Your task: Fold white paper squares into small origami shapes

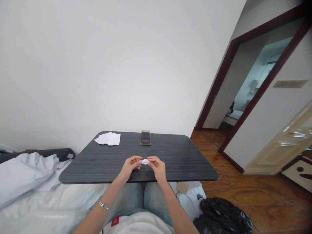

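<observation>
My left hand [130, 166] and my right hand [156, 166] meet over the near edge of a dark grey table [104, 164]. Between their pinched fingertips is a small folded piece of white paper [145, 161], held from both sides just above the tabletop. A thin bracelet circles my left wrist. A loose pile of white paper sheets [108, 138] lies at the table's far left. A small dark box-like object [145, 137] stands at the far middle of the table.
White bedding [26, 175] lies left of the table. Black plastic bags [224, 214] and a paper scrap sit on the wooden floor at my right. An open doorway [246, 97] is further right. A white wall backs the table.
</observation>
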Demonstrator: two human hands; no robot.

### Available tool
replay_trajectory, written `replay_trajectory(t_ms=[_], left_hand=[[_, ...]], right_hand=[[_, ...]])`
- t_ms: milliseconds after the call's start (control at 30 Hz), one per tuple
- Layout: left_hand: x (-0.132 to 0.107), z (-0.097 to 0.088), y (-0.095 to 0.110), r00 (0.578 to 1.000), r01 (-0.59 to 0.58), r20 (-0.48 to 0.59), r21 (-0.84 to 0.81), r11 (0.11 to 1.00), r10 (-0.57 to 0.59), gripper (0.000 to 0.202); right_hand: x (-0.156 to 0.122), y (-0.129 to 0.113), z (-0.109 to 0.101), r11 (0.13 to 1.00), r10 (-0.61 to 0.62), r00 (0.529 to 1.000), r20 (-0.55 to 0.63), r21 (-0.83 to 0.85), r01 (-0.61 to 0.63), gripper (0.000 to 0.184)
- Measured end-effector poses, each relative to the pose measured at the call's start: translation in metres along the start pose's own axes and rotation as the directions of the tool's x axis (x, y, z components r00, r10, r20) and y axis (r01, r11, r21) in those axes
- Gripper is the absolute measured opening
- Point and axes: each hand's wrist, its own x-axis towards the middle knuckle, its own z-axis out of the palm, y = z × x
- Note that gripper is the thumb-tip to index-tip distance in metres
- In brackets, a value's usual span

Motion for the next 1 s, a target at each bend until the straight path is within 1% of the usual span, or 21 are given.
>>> replay_trajectory(t_ms=[100, 267, 333, 433, 567, 667, 800, 900, 1000], left_hand=[[-0.001, 0.0, 0.001, 1.0, 0.012, 0.021, -0.035, 0.999, -0.012, 0.028], [-0.001, 0.001, 0.001, 1.0, -0.001, 0.026, -0.076, 0.997, 0.003, 0.025], [-0.001, 0.001, 0.002, 0.999, -0.026, 0.018, -0.072, 0.997, 0.027, 0.024], [-0.002, 0.002, 0.002, 0.998, -0.057, 0.014, -0.026, 0.998, 0.057, 0.023], [-0.003, 0.002, 0.002, 0.996, -0.084, 0.024, 0.071, 0.994, 0.082, 0.023], [-0.004, 0.003, 0.003, 0.994, -0.105, 0.026, 0.068, 0.992, 0.103, 0.027], [-0.004, 0.003, 0.004, 0.994, -0.111, -0.013, 0.053, 0.992, 0.112, 0.031], [-0.004, 0.004, 0.004, 0.988, -0.145, -0.05, 0.057, 0.988, 0.148, 0.027], [-0.004, 0.003, 0.004, 0.983, -0.159, -0.083, 0.056, 0.986, 0.163, 0.025]], right_hand=[[0.0, -0.002, 0.0, 0.997, 0.056, 0.998, 0.01, 0.043, -0.056, 0.017], [0.003, -0.001, -0.002, 0.967, 0.199, 0.98, 0.012, 0.161, -0.198, 0.025], [0.004, 0.0, -0.002, 0.953, 0.248, 0.968, 0.037, 0.171, -0.25, 0.027], [0.005, 0.0, -0.002, 0.946, 0.27, 0.961, 0.063, 0.168, -0.277, 0.031], [0.004, 0.0, -0.002, 0.953, 0.258, 0.964, 0.057, 0.147, -0.264, 0.034], [0.003, 0.003, -0.003, 0.964, 0.226, 0.973, 0.047, 0.128, -0.231, 0.027], [0.002, 0.008, -0.004, 0.978, 0.186, 0.983, 0.009, 0.094, -0.186, 0.02], [0.001, 0.008, -0.003, 0.988, 0.153, 0.988, -0.011, 0.038, -0.153, 0.017], [-0.001, 0.004, -0.001, 0.996, 0.076, 0.996, -0.043, -0.048, -0.078, 0.012]])
